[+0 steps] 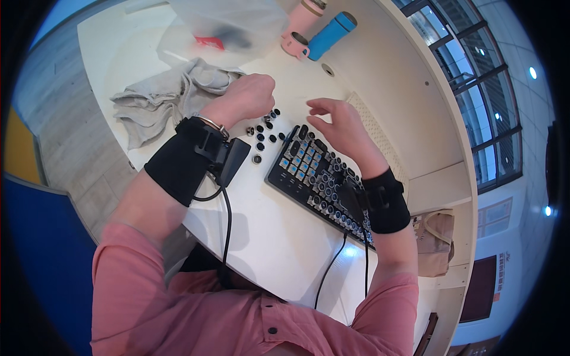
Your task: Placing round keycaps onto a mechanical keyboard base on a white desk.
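Note:
A black keyboard (304,185) lies slantwise on the white desk. Many of its round, silver-rimmed keycaps are in place, while the end away from me shows bare switches with blue tops. Left of that end, several loose round black keycaps (260,146) are scattered on the desk. Just beyond them is my left hand (242,97), its fingers curled closed; whatever they may hold is hidden. My right hand (339,127) hovers by the keyboard's far end, with thumb and fingers apart and nothing visible between them. Both wrists wear black bands with devices.
A crumpled grey cloth (151,101) lies left of my left hand. Behind it sits a translucent plastic bag (249,26). A blue bottle (332,37), a pink bottle (304,18) and a pink mug (294,46) stand at the back. Black cables (228,228) hang near my arms.

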`<state>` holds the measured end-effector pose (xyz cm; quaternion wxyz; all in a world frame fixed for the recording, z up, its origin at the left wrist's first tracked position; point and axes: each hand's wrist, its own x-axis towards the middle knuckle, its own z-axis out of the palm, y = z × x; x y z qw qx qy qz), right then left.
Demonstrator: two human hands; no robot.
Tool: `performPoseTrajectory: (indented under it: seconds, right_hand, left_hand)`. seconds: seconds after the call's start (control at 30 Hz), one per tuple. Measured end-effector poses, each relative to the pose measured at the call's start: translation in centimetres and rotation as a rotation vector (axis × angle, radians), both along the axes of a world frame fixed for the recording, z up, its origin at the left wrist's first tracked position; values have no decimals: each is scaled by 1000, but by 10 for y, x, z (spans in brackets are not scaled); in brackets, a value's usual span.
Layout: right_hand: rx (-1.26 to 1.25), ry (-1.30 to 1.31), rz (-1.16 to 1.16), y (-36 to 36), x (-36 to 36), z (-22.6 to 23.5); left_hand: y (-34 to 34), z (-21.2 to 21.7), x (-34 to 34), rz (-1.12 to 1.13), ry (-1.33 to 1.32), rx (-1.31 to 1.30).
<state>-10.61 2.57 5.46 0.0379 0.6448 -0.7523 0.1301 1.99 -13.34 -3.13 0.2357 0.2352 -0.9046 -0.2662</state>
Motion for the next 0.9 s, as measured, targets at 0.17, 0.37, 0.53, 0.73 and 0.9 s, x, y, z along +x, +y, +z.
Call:
performPoseTrajectory:
  seconds: [0.17,0.37,0.53,0.73,0.9]
  right_hand:
    - [192,-58,67,-39,3,-19]
    - [416,-9,57,-66,13,-31]
    - [300,-8,179,-68,10,-40]
    - [268,-50,192,-68,8,-44]
    - [292,-47,171,-67,10,-42]
  left_hand:
    - [1,9,2,-19,-67,84]
    - [1,3,5,-28,11,50]
    - [4,13,11,-133,-64,98]
    - [7,10,13,-174,-49,60]
    - [9,7,10,-161,-58,30]
